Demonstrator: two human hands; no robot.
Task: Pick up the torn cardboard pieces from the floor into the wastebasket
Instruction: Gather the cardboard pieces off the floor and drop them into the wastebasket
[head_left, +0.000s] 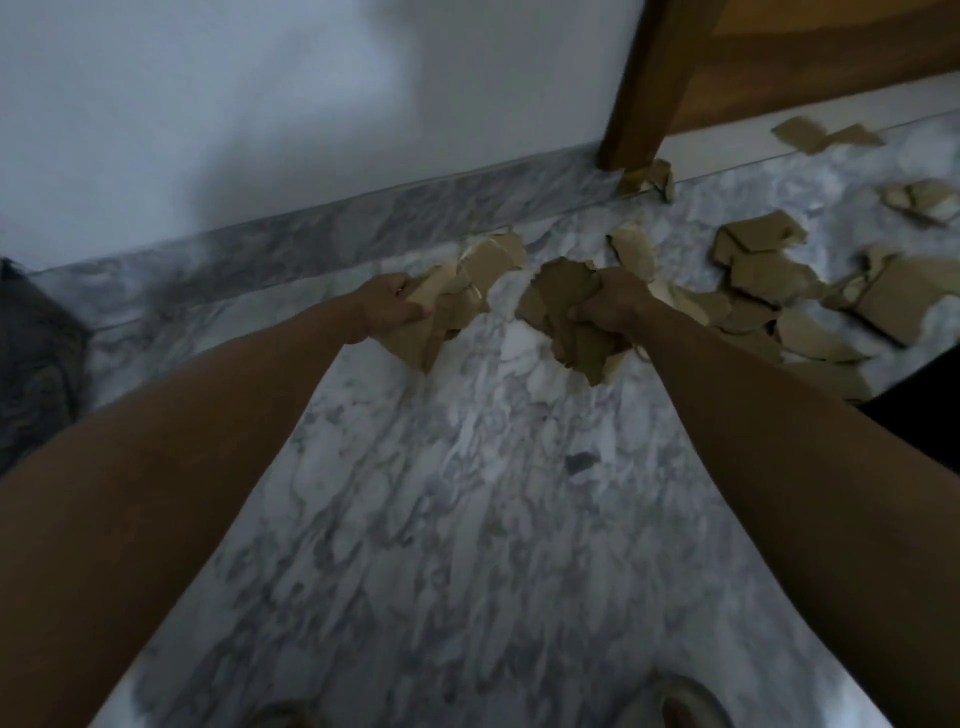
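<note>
Two bunches of torn cardboard are held above the marble floor (441, 493): the left hand (387, 306) grips one bunch (457, 301) whose long pieces slant from lower left to upper right, and the right hand (610, 309) clutches a crumpled bunch (561, 306) with no clear long axis. More loose pieces (769, 280) lie scattered on the floor to the right, near a wooden furniture leg (641, 88). A dark object (31, 364) at the left edge is cut off and hard to identify.

marble floor (467, 519), white wall (260, 104), wooden leg (644, 88)
</note>
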